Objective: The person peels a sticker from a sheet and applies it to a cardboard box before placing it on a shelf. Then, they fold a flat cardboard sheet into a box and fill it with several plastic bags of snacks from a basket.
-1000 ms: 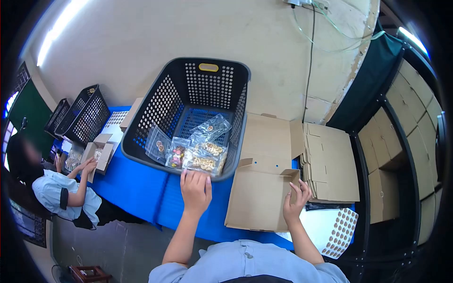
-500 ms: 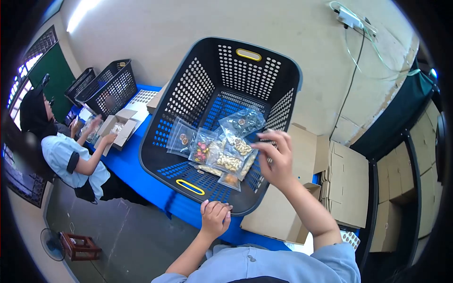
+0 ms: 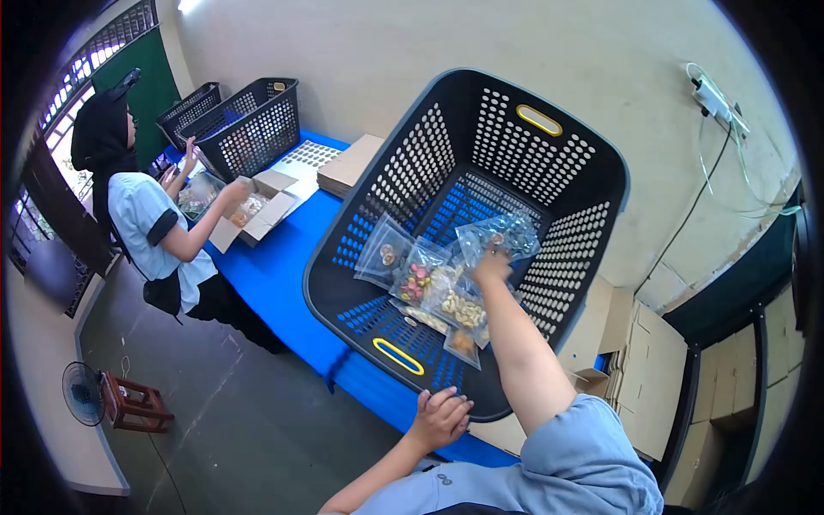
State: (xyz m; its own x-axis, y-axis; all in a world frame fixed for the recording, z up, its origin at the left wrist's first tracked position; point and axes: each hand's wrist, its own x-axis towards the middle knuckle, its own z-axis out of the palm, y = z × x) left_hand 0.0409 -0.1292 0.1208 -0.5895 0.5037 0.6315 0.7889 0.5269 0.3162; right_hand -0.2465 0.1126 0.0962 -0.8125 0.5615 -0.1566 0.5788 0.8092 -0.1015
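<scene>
A large black perforated basket [image 3: 399, 193] with yellow-edged handle holes stands tilted on the table. My left hand [image 3: 439, 418] has its fingers curled over the basket's near rim. Inside, my right hand [image 3: 493, 268] reaches down onto a clear plastic bag [image 3: 518, 233] with a round label; its fingers are blurred and partly hidden. Around it lie a bag of cashew nuts [image 3: 459, 309], a bag of pink and yellow pieces [image 3: 417, 281], a small bag with orange contents [image 3: 462, 347] and a clear bag with a round label [image 3: 382, 254].
A blue-covered table [image 3: 266, 266] runs along the wall. At left a co-worker [image 3: 146, 206] handles an open cardboard box [image 3: 273, 215] beside more black baskets [image 3: 253, 129]. Flat cardboard [image 3: 644, 369] is stacked at right. A fan [image 3: 83, 393] and a wooden stool [image 3: 133, 403] stand on the floor.
My right hand has moved from above the basket's right side down onto the bags inside. My left hand stays on the rim. The view has swung left.
</scene>
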